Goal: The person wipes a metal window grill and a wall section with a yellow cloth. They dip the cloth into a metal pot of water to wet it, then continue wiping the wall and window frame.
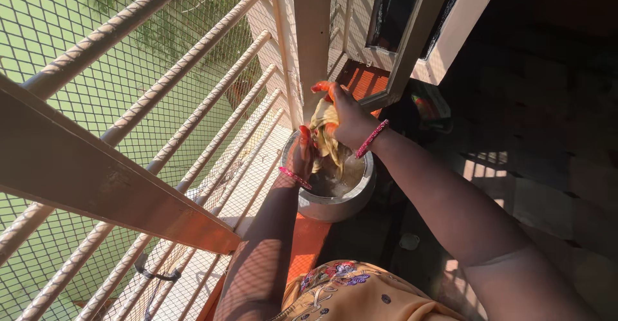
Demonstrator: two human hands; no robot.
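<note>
A wet, yellowish cloth [326, 136] hangs twisted over a round metal pot [338, 204] with murky water in it. My right hand [344, 116] is shut on the upper end of the cloth, above the pot. My left hand [301, 155] grips the cloth's lower part at the pot's left rim. Both wrists wear pink bangles, and the fingernails are painted orange-red.
The pot stands on an orange ledge [308, 244] beside a slanted railing of pale bars with wire mesh [193, 121] on the left. A window frame [412, 31] rises behind the pot. The floor to the right lies in deep shadow.
</note>
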